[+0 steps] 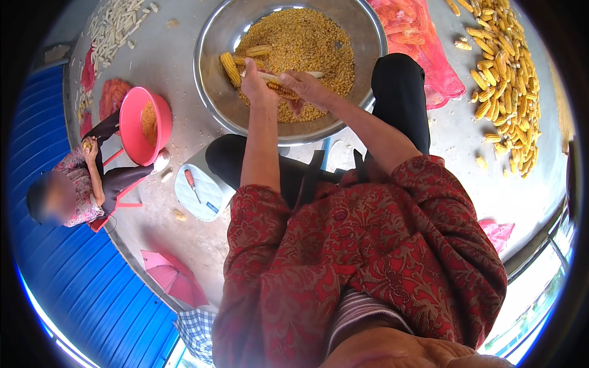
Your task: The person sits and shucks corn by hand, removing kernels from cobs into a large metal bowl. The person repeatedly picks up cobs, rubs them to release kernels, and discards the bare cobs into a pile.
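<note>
Over a wide steel basin [216, 46], my left hand [259, 84] and my right hand [305, 88] are closed close together. A pale, stripped corn cob [315, 75] runs across between them, its bare end sticking out past my right hand. Just below it, a yellow ear of corn [281, 90] shows between my hands, partly covered by fingers. Which hand bears the main grip on each is hard to make out. Loose kernels [300, 40] cover the basin's bottom. Whole ears of corn [230, 69] lie in the basin beside my left hand.
At right lies a long heap of corn ears [503, 80], near a red mesh sack [423, 58]. A screwdriver [192, 184] rests on a pale padded seat [211, 199]. Left, a seated person [80, 190] holds corn beside a pink basin [164, 126]. Stripped cobs [113, 27] lie far left.
</note>
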Action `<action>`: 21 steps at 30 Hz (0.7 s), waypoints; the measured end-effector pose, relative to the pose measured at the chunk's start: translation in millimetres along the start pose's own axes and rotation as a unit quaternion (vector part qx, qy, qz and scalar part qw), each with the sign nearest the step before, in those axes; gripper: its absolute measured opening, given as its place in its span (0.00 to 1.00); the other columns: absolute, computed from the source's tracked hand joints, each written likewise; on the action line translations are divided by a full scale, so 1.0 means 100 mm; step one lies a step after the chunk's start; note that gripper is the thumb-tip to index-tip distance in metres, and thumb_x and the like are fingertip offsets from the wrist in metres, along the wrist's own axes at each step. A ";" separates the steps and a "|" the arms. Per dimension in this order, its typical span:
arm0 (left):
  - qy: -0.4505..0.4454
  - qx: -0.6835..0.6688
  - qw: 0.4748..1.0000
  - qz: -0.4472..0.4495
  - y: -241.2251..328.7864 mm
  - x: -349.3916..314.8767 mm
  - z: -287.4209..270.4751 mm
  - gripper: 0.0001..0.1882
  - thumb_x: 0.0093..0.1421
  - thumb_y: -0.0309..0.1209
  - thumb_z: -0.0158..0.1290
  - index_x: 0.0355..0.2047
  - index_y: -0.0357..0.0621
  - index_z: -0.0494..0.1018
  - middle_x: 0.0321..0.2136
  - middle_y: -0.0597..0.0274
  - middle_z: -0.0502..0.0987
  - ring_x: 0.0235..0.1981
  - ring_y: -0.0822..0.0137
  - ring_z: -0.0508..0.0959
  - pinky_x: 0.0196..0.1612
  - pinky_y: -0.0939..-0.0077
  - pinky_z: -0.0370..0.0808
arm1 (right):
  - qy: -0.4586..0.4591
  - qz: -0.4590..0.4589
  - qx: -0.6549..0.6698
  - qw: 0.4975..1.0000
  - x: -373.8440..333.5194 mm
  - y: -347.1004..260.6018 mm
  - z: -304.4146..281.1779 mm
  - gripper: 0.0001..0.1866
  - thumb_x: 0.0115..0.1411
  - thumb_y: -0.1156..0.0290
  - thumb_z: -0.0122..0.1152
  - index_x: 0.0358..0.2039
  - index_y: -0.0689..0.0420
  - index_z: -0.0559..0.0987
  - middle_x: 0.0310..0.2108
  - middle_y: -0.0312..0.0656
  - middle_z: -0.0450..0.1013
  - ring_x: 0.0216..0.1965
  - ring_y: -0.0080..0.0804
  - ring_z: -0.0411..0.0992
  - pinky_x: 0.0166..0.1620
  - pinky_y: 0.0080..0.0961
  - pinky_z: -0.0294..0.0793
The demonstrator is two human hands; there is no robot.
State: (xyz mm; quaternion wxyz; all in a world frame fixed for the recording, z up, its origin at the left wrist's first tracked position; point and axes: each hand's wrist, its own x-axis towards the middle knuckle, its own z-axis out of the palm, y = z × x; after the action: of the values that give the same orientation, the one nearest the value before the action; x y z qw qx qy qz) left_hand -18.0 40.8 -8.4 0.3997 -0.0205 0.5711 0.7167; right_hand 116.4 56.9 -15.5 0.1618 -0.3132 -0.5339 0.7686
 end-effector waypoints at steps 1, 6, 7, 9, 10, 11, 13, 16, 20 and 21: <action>-0.005 -0.024 0.999 -0.027 0.00 -0.02 -0.01 0.17 0.61 0.44 0.52 0.25 0.46 0.64 0.19 0.63 0.65 0.19 0.66 0.67 0.24 0.70 0.70 | -0.004 -0.009 -0.073 0.997 -0.05 -0.12 0.02 0.28 0.64 0.46 0.45 0.41 0.64 0.72 0.16 0.42 0.68 0.11 0.27 0.68 0.14 0.23 0.70; -0.025 -0.062 0.996 -0.065 -0.09 -0.07 -0.04 0.19 0.60 0.48 0.51 0.24 0.47 0.64 0.20 0.62 0.67 0.20 0.66 0.68 0.26 0.69 0.70 | 0.012 -0.042 -0.104 0.994 -0.16 -0.24 0.05 0.29 0.64 0.45 0.45 0.46 0.63 0.70 0.18 0.43 0.69 0.14 0.27 0.70 0.14 0.23 0.71; -0.033 -0.063 0.995 -0.072 -0.10 -0.06 -0.05 0.19 0.60 0.48 0.51 0.23 0.48 0.64 0.19 0.63 0.66 0.20 0.66 0.68 0.26 0.69 0.70 | 0.008 -0.027 -0.081 0.996 -0.15 -0.20 0.05 0.30 0.64 0.45 0.45 0.48 0.62 0.70 0.19 0.43 0.69 0.14 0.27 0.70 0.14 0.23 0.70; -0.048 -0.066 0.993 -0.087 -0.10 -0.04 -0.07 0.20 0.60 0.50 0.50 0.21 0.50 0.63 0.17 0.64 0.66 0.21 0.66 0.68 0.26 0.67 0.71 | 0.007 -0.008 -0.016 1.000 -0.11 -0.06 0.03 0.31 0.63 0.44 0.44 0.50 0.62 0.68 0.20 0.42 0.69 0.15 0.27 0.70 0.14 0.24 0.70; -0.066 -0.061 0.993 -0.077 -0.12 -0.03 -0.09 0.20 0.61 0.50 0.49 0.21 0.50 0.63 0.18 0.63 0.66 0.21 0.66 0.68 0.26 0.67 0.71 | 0.008 -0.006 0.025 1.000 -0.07 0.01 0.03 0.32 0.63 0.44 0.44 0.52 0.62 0.68 0.20 0.42 0.69 0.15 0.27 0.70 0.13 0.24 0.70; -0.084 -0.055 0.993 -0.068 -0.14 -0.03 -0.12 0.21 0.61 0.51 0.49 0.20 0.50 0.63 0.18 0.63 0.66 0.21 0.66 0.68 0.27 0.67 0.71 | 0.009 -0.003 0.067 0.998 -0.04 0.09 0.02 0.33 0.63 0.43 0.44 0.53 0.62 0.67 0.21 0.42 0.69 0.15 0.27 0.70 0.13 0.24 0.70; -0.094 -0.048 0.992 -0.068 -0.10 -0.07 -0.05 0.21 0.61 0.51 0.49 0.21 0.50 0.64 0.19 0.63 0.67 0.22 0.65 0.69 0.28 0.67 0.72 | -0.001 0.001 0.121 0.993 -0.02 0.07 0.03 0.33 0.63 0.43 0.45 0.54 0.62 0.67 0.22 0.40 0.68 0.15 0.25 0.69 0.13 0.23 0.69; -0.081 -0.042 0.993 -0.077 -0.02 -0.12 -0.01 0.21 0.61 0.52 0.49 0.24 0.48 0.65 0.20 0.61 0.68 0.23 0.64 0.70 0.29 0.67 0.72 | -0.036 -0.003 0.101 0.994 -0.06 -0.06 0.02 0.34 0.63 0.43 0.46 0.54 0.61 0.67 0.22 0.39 0.68 0.14 0.23 0.67 0.13 0.20 0.67; -0.107 -0.069 0.990 -0.064 -0.15 -0.05 -0.09 0.26 0.61 0.58 0.43 0.25 0.47 0.66 0.22 0.60 0.70 0.27 0.62 0.71 0.33 0.63 0.73 | -0.019 -0.031 0.073 0.997 -0.01 -0.08 -0.02 0.31 0.64 0.46 0.46 0.55 0.61 0.67 0.22 0.40 0.68 0.14 0.20 0.65 0.15 0.16 0.64; -0.111 -0.083 0.988 -0.061 -0.17 -0.03 -0.11 0.27 0.61 0.59 0.42 0.25 0.47 0.66 0.23 0.60 0.70 0.28 0.61 0.72 0.34 0.61 0.73 | -0.016 -0.020 0.027 0.999 -0.02 -0.11 -0.02 0.25 0.66 0.55 0.46 0.57 0.60 0.66 0.24 0.41 0.70 0.15 0.22 0.66 0.17 0.18 0.65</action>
State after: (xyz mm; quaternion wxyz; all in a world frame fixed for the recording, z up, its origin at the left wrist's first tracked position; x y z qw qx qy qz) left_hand -10.4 30.0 -24.1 0.5003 -0.0085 0.4590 0.7341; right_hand 118.3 61.6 -5.4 0.1773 -0.2851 -0.5214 0.7845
